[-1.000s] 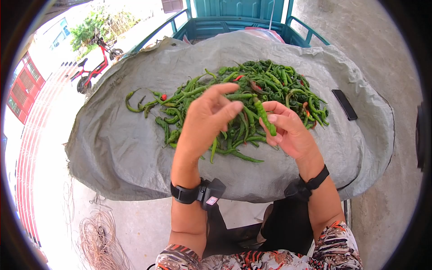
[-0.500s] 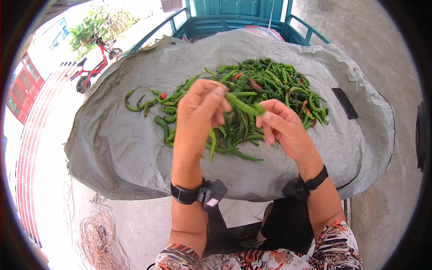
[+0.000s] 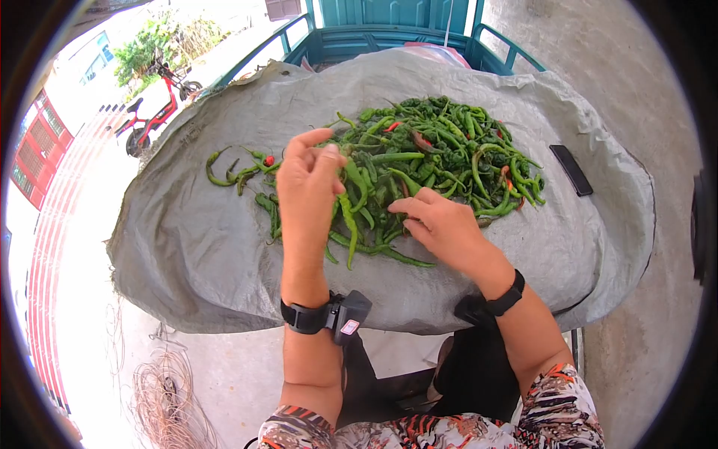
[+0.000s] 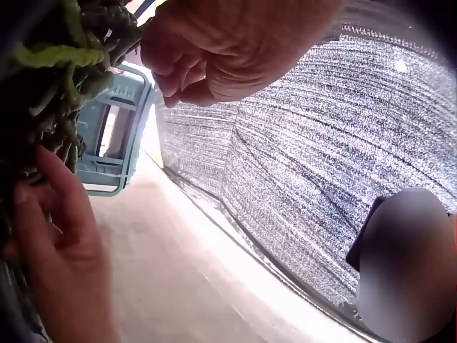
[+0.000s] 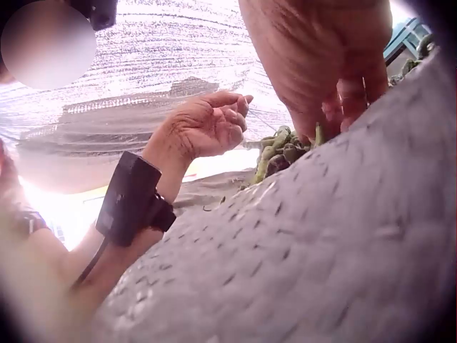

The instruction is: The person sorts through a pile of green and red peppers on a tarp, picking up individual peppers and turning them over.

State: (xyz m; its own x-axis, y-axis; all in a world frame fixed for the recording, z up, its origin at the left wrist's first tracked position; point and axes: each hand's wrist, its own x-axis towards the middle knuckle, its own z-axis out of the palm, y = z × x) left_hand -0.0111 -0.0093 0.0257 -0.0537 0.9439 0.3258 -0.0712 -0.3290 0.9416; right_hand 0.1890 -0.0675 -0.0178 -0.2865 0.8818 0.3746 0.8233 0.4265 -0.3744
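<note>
In the head view a heap of green peppers [image 3: 449, 138], with a few red ones, lies on a grey sheet [image 3: 202, 254]. My left hand [image 3: 307, 183] is raised over the heap's left part, fingers loosely curled; no pepper shows in it, and the right wrist view shows the same hand [image 5: 207, 128] empty. Just right of its thumb lies a green pepper [image 3: 354, 179]. My right hand [image 3: 449, 228] is palm down at the heap's near edge, fingers spread towards the peppers. In the left wrist view its fingertips reach the heap; whether they touch a pepper I cannot tell.
A black phone [image 3: 571, 170] lies on the sheet at the right. Behind is a blue-green metal cart bed [image 3: 389, 41]. A few peppers [image 3: 243, 173] lie left of the heap. Coiled wire [image 3: 172, 396] is on the floor; a red bike [image 3: 158, 112] stands at the back left.
The pepper that was in my right hand, then between both hands, is no longer seen there. My right hand has turned palm down and lowered to the heap; my left has moved slightly left.
</note>
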